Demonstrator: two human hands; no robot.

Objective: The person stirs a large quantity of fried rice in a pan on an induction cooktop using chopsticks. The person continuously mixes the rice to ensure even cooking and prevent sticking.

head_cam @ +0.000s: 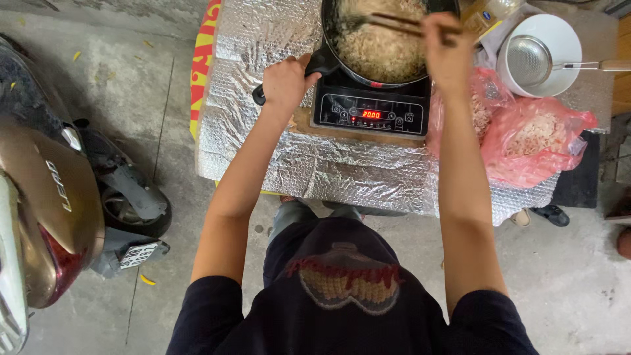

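Gripping the black pan handle (322,62) with clenched left hand (284,82), likely bracing the pan (381,39) on the black induction cooker (369,108) at twelve o'clock. Pinching dark chopsticks (401,23) in right hand (447,49), tips down in pale shredded food (378,49), apparently for stirring. Parked at two o'clock, within reach: white bowl (559,33) with strainer (529,60), pink bags (526,138).

Pan (381,49) on cooker (369,108), bowl (559,29) right

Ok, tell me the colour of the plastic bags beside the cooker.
The plastic bags are translucent pink-red, holding pale food; the head view shows them right of the cooker.
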